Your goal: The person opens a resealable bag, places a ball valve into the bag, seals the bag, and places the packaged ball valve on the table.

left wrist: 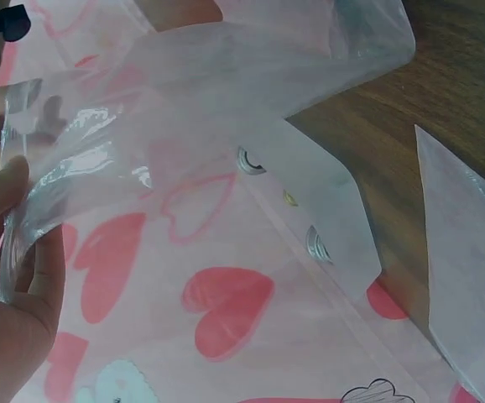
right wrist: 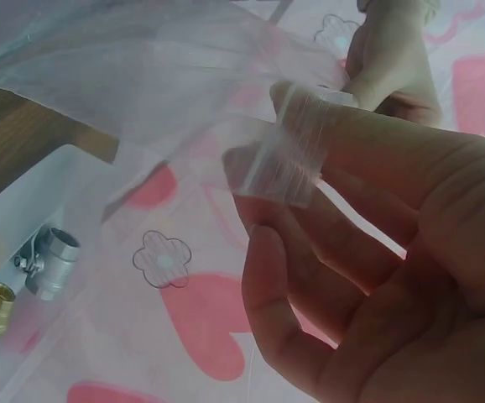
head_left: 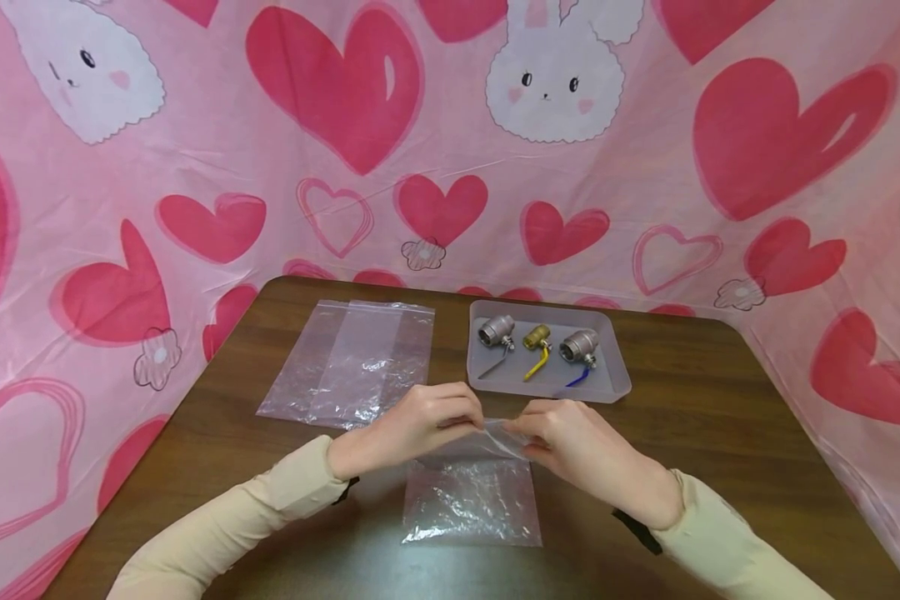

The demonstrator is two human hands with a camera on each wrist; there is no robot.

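A clear plastic zip bag (head_left: 471, 504) hangs toward me from both hands, low over the front half of the table. My left hand (head_left: 416, 421) pinches its top edge at the left, thumb against fingers; the left wrist view shows that hand (left wrist: 24, 277) along the edge strip. At the right end my right hand (head_left: 581, 446) grips the same edge, and the right wrist view has the ribbed zip strip (right wrist: 297, 147) between thumb and fingers. The bag's mouth gapes slightly between the hands. Nothing shows inside the bag.
Behind the hands, a translucent tray (head_left: 621, 371) holds a steel ball valve with a grey lever (head_left: 497, 331), a brass one with a yellow lever (head_left: 537, 337), and a steel one with a blue lever (head_left: 579, 344). Larger clear bags (head_left: 356, 358) lie flat at left. A heart-print cloth (head_left: 495, 175) surrounds the table.
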